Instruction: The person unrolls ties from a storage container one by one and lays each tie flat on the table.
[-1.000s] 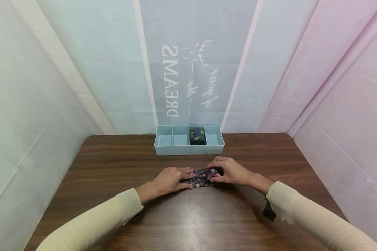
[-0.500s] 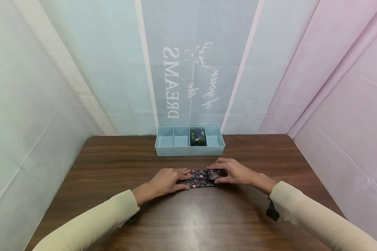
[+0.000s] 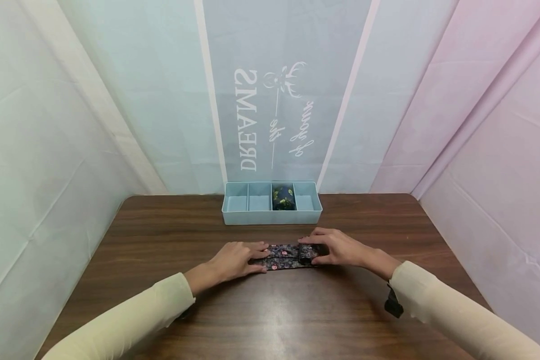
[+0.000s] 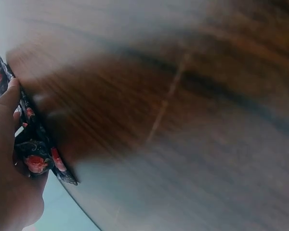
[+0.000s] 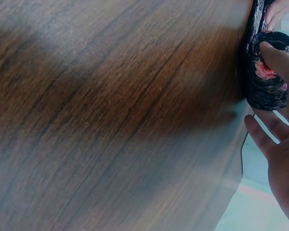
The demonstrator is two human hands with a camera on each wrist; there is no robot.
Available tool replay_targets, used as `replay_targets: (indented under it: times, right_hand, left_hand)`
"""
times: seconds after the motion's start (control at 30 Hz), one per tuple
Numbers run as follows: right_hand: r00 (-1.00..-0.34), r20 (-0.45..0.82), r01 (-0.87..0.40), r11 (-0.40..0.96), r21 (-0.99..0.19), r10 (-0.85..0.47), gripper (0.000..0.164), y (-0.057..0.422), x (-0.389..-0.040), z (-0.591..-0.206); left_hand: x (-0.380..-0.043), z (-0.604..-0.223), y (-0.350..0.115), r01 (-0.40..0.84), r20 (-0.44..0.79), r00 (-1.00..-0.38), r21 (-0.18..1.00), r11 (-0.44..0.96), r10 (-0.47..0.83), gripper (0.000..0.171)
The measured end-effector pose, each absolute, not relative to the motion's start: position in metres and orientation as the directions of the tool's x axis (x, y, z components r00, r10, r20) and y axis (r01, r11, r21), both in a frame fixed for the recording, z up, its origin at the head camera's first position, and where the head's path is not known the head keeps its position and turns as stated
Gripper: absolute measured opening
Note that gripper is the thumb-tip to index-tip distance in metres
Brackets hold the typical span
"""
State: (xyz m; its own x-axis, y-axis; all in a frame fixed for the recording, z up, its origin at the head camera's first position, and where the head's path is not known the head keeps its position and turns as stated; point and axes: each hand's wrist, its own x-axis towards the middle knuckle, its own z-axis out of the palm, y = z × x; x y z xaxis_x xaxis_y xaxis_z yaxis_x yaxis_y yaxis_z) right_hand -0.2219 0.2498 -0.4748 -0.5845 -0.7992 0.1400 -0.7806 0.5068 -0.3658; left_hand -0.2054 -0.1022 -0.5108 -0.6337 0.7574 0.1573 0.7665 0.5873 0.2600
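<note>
- The left hand (image 3: 238, 257) has its fingers nearly straight, reaching forward and resting on the left part of a long, flat, dark fabric strip with a pink-and-red floral print (image 3: 279, 261); its thumb lies along the near edge, apart from the fingers.
- The right hand (image 3: 344, 248) grips the strip's right-hand portion, a compact dark floral fabric roll (image 3: 307, 254), its thumb on the near side and fingers curled over the far side.
- In the right wrist view, that thumb presses against the roll, while at least 1 finger extends outward beside it.
- The strip lies on the dark brown wood-grain desk (image 3: 270, 310) between the 2 hands, its 2 lengths side by side, running from under the left fingers to the roll.
- Beyond the hands, at the desk's back edge, sits a light blue rectangular tray with 4 compartments (image 3: 271, 217).
- The tray's 3rd compartment from the left holds a dark blue fabric roll with yellow flowers (image 3: 283, 198).
</note>
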Motion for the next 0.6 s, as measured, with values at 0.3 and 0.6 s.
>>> replay_targets:
  times: [0.3,0.6]
  right_hand:
    - [-0.568,0.169,-0.796,0.487,-0.360,-0.805,0.059,0.252,-0.223,-0.480]
    - [-0.518,0.176,-0.831,0.444,-0.335,-0.837,0.059,0.251,-0.224,-0.480]
  left_hand:
    - [-0.207,-0.504,-0.104,0.777,0.157,-0.626,0.215,0.592,0.764,0.048]
    - [-0.210,-0.495,-0.092,0.802,0.167,-0.591,0.222,0.554,0.789,0.058]
